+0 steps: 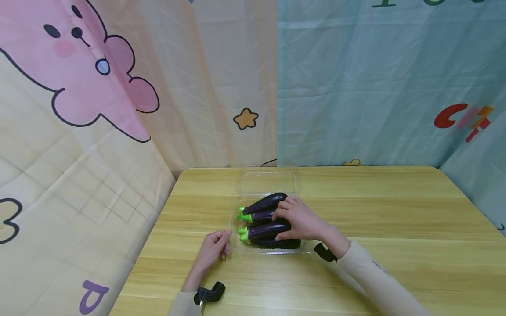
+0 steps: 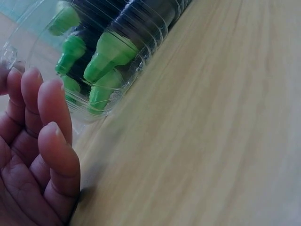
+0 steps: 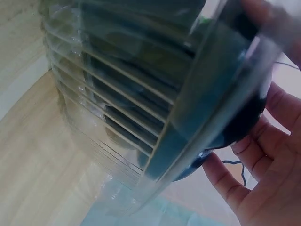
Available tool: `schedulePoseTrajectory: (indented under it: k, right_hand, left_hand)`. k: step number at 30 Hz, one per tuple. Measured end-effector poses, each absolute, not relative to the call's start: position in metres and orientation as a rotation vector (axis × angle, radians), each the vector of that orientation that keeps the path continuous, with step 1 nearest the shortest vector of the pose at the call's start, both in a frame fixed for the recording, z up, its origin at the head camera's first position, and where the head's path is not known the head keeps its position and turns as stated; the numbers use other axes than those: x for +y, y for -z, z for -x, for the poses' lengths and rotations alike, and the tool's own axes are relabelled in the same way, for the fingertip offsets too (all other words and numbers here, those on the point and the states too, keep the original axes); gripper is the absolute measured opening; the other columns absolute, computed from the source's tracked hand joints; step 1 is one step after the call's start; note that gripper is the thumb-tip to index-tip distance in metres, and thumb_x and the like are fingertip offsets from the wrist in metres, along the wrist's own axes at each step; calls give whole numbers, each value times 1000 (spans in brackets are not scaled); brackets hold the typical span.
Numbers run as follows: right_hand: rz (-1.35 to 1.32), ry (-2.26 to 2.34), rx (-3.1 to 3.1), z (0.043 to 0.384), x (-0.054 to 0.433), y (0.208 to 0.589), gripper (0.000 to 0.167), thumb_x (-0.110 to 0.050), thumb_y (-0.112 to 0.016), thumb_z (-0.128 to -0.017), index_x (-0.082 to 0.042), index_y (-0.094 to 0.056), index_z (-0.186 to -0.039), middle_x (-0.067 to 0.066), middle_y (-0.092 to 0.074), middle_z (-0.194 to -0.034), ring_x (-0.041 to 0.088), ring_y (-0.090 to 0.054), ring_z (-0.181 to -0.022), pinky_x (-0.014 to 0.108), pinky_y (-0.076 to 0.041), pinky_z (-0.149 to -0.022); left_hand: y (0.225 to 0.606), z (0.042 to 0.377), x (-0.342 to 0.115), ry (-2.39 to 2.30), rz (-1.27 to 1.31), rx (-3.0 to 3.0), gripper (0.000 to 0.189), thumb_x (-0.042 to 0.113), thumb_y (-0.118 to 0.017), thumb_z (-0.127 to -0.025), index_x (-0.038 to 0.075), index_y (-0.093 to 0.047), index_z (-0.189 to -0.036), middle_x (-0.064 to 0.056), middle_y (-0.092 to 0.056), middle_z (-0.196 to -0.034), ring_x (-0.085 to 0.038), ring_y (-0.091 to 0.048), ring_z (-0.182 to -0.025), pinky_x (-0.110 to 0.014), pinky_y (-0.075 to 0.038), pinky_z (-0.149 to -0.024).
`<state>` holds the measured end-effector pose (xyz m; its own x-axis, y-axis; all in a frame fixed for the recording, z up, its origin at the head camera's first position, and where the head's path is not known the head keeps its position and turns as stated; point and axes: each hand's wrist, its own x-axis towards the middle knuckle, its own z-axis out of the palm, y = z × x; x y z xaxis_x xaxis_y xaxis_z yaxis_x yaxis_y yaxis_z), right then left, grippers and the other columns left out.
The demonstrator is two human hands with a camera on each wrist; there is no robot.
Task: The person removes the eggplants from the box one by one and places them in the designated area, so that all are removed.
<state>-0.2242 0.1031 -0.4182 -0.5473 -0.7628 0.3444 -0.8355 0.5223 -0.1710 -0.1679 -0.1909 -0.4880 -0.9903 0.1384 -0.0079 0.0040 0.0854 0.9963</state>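
Observation:
Several dark purple eggplants with green caps lie side by side in a clear plastic container whose hinged lid is laid back behind. From the right, my right hand reaches over the container and grips an eggplant near the middle by its thick end. In the right wrist view the right hand's fingers curve over the dark eggplants above the ribbed wall. My left hand pinches the container's left rim, near the green caps; the exact contact is partly hidden in the left wrist view.
The container stands on a wood-grain table, near its back edge. Patterned curtains hang behind the table and on both sides. Each wrist wears a black camera mount.

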Motion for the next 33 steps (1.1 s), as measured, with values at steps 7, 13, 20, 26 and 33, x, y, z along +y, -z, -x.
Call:
schedulePoseTrajectory:
  k: [7, 13, 20, 26, 33]
  right_hand:
    - [-1333, -572, -2538, 223, 104, 418, 41, -44, -80, -73, -15, -67, -99, -4, -58, -97, 17, -49, -95, 42, -41, -87]
    - [-1323, -638, -2515, 222, 103, 419, 42, -43, -79, -76, -13, -66, -102, -5, -61, -98, 16, -51, -95, 41, -41, -87]
    - [-1260, -695, -2547, 221, 103, 416, 42, -44, -76, -78, -11, -64, -103, -5, -62, -96, 13, -52, -90, 35, -44, -81]
    - [-1221, -800, -2553, 220, 104, 417, 44, -43, -75, -80, -11, -61, -108, -3, -60, -100, 12, -54, -91, 34, -47, -79]
    - [-1170, -920, -2536, 217, 108, 417, 52, -47, -68, -85, -14, -57, -124, -2, -55, -110, 12, -53, -93, 35, -48, -80]
  left_hand:
    - [464, 159, -187, -2046, -164, 2201, 42, 16, -50, -100, -12, -45, -69, -5, -53, -57, -12, -50, -49, -20, -40, -44]
    - [467, 161, -188, -2030, -177, 2215, 42, 16, -49, -101, -9, -46, -68, -4, -53, -57, -11, -50, -49, -20, -41, -44]
    - [491, 171, -192, -2048, -156, 2211, 44, 18, -50, -101, -11, -46, -69, -3, -53, -56, -12, -50, -49, -21, -40, -43]
    - [496, 171, -192, -2061, -156, 2249, 45, 26, -53, -99, -5, -47, -67, -3, -52, -55, -11, -49, -48, -20, -40, -42]
    - [496, 171, -192, -2068, -139, 2247, 44, 29, -54, -98, 0, -48, -65, -3, -52, -55, -12, -49, -48, -20, -39, -42]
